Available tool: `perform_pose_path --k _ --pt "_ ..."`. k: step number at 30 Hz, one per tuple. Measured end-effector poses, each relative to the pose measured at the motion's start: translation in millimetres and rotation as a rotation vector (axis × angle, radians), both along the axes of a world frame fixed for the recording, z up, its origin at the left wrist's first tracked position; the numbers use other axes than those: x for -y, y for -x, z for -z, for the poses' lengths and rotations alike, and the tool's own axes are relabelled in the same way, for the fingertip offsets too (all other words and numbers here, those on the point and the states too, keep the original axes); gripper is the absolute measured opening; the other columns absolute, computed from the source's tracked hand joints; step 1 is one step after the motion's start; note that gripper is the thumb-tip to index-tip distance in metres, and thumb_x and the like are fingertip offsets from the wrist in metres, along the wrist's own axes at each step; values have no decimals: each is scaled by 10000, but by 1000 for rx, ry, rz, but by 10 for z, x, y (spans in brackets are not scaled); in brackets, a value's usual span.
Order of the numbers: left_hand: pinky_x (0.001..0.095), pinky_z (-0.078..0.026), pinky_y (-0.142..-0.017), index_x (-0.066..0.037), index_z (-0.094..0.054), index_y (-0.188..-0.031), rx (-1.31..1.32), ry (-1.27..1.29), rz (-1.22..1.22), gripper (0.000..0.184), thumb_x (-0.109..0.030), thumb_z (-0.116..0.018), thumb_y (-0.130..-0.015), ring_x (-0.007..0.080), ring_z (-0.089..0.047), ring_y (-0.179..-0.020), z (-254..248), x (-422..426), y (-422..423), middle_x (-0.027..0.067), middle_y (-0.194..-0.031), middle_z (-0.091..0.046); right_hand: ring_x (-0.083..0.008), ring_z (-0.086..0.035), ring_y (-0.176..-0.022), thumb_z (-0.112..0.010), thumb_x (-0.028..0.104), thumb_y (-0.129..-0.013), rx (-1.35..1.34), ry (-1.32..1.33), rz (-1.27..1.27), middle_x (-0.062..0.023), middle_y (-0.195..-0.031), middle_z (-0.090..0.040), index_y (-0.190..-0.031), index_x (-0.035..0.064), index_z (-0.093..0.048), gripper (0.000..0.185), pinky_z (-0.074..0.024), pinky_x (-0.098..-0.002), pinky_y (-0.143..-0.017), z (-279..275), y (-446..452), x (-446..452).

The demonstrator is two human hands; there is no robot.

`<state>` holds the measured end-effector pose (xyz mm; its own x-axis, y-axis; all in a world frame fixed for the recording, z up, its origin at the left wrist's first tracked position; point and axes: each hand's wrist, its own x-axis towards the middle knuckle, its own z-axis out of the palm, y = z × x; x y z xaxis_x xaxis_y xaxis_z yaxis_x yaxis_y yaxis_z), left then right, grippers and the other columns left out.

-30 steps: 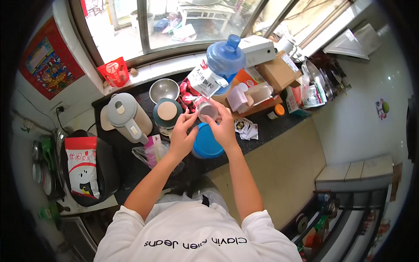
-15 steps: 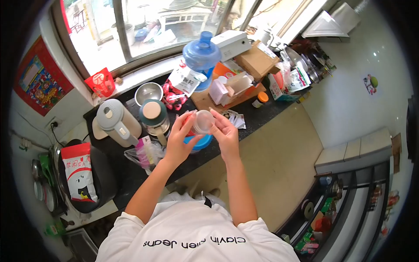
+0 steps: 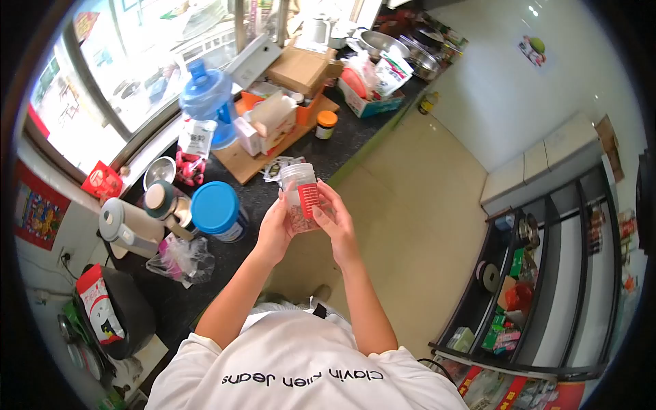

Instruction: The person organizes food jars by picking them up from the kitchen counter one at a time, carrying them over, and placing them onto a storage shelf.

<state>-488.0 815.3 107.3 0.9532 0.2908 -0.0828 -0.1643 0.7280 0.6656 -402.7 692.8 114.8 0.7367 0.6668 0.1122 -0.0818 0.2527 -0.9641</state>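
Note:
Between my two hands stands a clear plastic jar (image 3: 296, 206) with a red label and small reddish-brown pieces in its lower part. My left hand (image 3: 275, 229) closes on the jar's left side, and my right hand (image 3: 333, 220) wraps its right side by the label. The jar is roughly upright, with a translucent top. To the left, a tub with a blue lid (image 3: 214, 208) sits on the dark counter (image 3: 236, 265). Just behind the jar lie some small packets (image 3: 275, 169). A jar with an orange lid (image 3: 326, 124) stands farther back.
A kettle (image 3: 128, 225), a glass pot with a green top (image 3: 166, 203) and a plastic bag (image 3: 183, 260) stand at the left. Behind are a blue water bottle (image 3: 206, 102), boxes (image 3: 299, 68) and a wooden board (image 3: 239, 165). Shelves (image 3: 540, 273) are at the right.
The view has swung right, so the counter items appear farther left. The jar has turned from end-on to nearly upright, its label now showing, and is away from the blue-lidded tub.

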Motion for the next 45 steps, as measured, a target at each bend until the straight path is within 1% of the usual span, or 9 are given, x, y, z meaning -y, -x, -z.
perform_pose_path --k 5,10,22,29,33,34,38,41,45 --pt "388 -444 -971 -137 -260 -1458 122 200 176 565 -471 -230 -1003 253 -540 -1160 -120 670 -460 100 -1342 -485 -201 -443 -1195 -795 286 -729 258 136 93 -108 -1417 -342 -1372 43 -401 792 -399 -353 -971 -139 -323 694" --pt "400 -495 -892 -123 -307 -1423 14 41 191 569 -495 -226 -999 237 -579 -1081 -45 1335 -861 91 -1256 -537 -224 -470 -1145 -837 274 -672 294 207 113 -119 -1428 -315 -1436 68 -276 971 -435 -370 -936 -111 -559 1320" --pt "386 -461 -919 -106 -492 -1263 -195 99 309 668 -627 -219 -946 219 -588 -1039 -15 2244 -1407 90 -1140 -608 -184 -448 -1185 -643 224 -862 -209 -125 240 -85 -1327 -441 -1434 52 -283 697 -339 -335 -1024 -80 -792 2307" --pt "359 -470 -882 -114 -518 -1241 -183 18 488 639 -606 -225 -957 192 -598 -1010 30 2682 -1820 59 -1114 -622 -212 -412 -1261 -622 208 -870 -6 -8 369 -128 -1401 -395 -1460 58 -250 714 -326 -355 -1044 -21 -958 2859" --pt "342 -508 -839 -94 -522 -1230 -227 -268 547 553 -501 -228 -1000 160 -614 -968 231 2900 -2241 77 -1066 -633 -233 -394 -1293 -631 182 -867 40 64 526 -139 -1437 -364 -1470 72 -231 732 -324 -375 -1053 -32 -1189 3048" --pt "274 -495 -723 -88 -537 -1194 -238 -275 494 513 -470 -249 -1010 124 -610 -863 172 2988 -2339 60 -987 -642 -236 -389 -1299 -633 173 -866 26 78 544 -138 -1440 -361 -1472 74 -225 737 -319 -381 -1058 -25 -1270 3089" --pt "221 -404 -625 -117 -512 -1247 -284 -260 589 511 -478 -243 -1006 100 -565 -797 138 3118 -2830 30 -965 -622 -246 -392 -1302 -654 144 -856 71 147 655 -151 -1438 -363 -1475 73 -210 765 -322 -390 -1063 -55 -1565 3184" --pt "242 -430 -677 -118 -486 -1276 -195 -223 660 513 -496 -285 -993 95 -565 -867 139 3162 -3145 23 -1005 -612 -242 -498 -1182 -678 150 -846 50 107 700 -176 -1363 -435 -1472 63 -196 795 -402 -389 -1002 -34 -1900 3181" --pt "283 -461 -767 -89 -494 -1260 -113 -250 675 497 -475 -334 -991 100 -570 -905 80 2995 -3679 30 -1027 -612 -244 -453 -1250 -684 140 -844 -11 153 655 -170 -1390 -416 -1468 56 -210 788 -358 -391 -1039 -20 -2453 3085"
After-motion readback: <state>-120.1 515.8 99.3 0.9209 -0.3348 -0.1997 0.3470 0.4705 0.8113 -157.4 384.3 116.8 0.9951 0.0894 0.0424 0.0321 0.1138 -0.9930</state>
